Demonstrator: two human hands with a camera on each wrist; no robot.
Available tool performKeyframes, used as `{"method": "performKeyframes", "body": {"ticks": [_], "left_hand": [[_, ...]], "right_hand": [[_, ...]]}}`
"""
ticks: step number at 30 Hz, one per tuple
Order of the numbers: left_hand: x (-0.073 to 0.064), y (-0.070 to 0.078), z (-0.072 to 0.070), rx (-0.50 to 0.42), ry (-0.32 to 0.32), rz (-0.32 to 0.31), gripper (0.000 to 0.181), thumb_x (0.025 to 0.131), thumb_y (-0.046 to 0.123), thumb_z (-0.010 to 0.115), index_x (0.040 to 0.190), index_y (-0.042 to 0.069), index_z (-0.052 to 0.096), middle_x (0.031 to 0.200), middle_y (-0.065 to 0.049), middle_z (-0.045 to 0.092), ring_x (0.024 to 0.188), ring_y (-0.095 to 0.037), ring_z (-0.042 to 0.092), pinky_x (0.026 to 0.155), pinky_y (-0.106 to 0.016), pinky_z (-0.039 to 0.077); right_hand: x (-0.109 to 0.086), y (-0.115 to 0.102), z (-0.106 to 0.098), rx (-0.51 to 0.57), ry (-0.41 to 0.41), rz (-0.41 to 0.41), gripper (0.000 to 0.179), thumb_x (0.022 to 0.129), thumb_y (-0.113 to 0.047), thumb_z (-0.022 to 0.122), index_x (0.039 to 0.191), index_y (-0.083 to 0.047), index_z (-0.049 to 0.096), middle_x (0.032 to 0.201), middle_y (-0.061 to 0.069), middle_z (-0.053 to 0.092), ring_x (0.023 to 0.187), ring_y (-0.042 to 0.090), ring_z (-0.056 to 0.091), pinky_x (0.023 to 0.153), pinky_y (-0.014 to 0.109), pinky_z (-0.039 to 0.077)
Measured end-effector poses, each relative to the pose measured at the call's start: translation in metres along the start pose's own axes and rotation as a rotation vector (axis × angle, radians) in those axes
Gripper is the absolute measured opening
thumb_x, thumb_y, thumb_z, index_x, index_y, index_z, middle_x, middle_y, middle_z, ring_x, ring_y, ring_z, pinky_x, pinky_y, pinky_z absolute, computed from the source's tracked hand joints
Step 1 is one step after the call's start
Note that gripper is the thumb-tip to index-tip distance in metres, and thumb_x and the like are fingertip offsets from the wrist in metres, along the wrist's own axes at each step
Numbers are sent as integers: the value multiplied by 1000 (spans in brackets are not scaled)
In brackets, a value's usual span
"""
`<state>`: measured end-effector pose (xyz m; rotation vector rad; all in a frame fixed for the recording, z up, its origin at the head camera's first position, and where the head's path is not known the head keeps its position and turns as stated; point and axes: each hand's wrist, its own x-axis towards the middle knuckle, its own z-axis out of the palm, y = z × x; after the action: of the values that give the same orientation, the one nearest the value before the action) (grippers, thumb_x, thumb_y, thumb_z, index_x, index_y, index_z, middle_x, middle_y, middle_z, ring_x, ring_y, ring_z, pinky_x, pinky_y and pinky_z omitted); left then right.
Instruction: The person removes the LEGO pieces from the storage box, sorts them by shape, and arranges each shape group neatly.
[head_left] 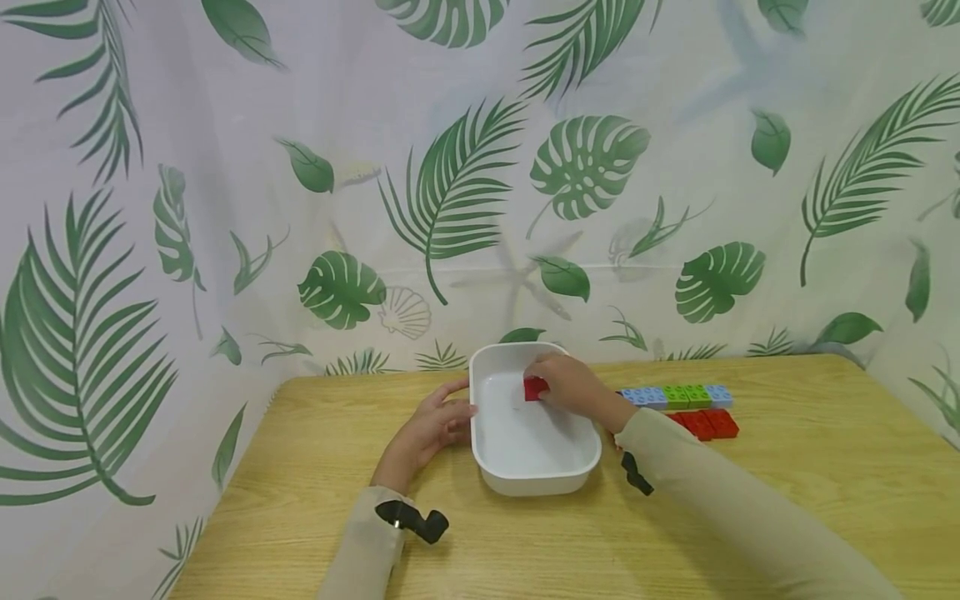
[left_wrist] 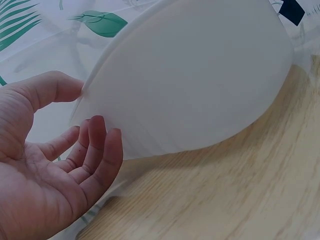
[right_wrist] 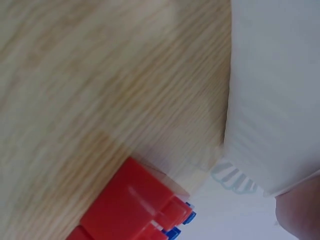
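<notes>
A white plastic container (head_left: 536,450) stands on the table in front of the person. The left hand (head_left: 435,425) holds its left side. In the left wrist view the thumb (left_wrist: 62,90) meets the rim and the bent fingers (left_wrist: 97,145) lie along the outer wall. Reaching in over the right rim, the right hand (head_left: 566,383) pinches a red toy brick (head_left: 534,388) above the container's floor. Only a fingertip (right_wrist: 300,207) of that hand shows in the right wrist view, at the rim; the brick is hidden there by the wall.
To the container's right lies a row of light blue and green bricks (head_left: 686,396). Nearer the person is a row of red bricks (head_left: 705,425), partly hidden by the right sleeve. A leaf-patterned curtain (head_left: 465,208) hangs behind the wooden table (head_left: 300,483).
</notes>
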<state>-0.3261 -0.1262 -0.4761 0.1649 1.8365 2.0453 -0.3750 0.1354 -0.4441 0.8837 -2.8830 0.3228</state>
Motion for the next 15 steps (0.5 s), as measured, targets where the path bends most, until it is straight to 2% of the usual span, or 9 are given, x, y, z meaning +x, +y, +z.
{"method": "performKeyframes", "body": {"ticks": [5,12,15], "left_hand": [[0,0,1,-4,8,-1,65,94,12,64,154,13,39,134,-21,61,102,-19,67,89,-36,57],[0,0,1,1,16,1,65,94,13,64,154,13,40,136,-22,61,102,-19,67,88,-36,57],[0,0,1,-9,21,-8,65,93,13,65,153,14,41,135,-21,61,102,-19,67,88,-36,57]], "right_hand": [[-1,0,0,24,-17,10,35,82,-4,82,117,-11,75,116,9,73,106,24,64,98,41,57],[-3,-1,-3,61,-12,7,39,83,-23,85,116,-6,74,115,13,71,101,23,63,92,37,59],[-2,-2,-4,67,-3,12,41,85,-26,84,116,-2,74,113,14,71,98,23,63,89,36,59]]}}
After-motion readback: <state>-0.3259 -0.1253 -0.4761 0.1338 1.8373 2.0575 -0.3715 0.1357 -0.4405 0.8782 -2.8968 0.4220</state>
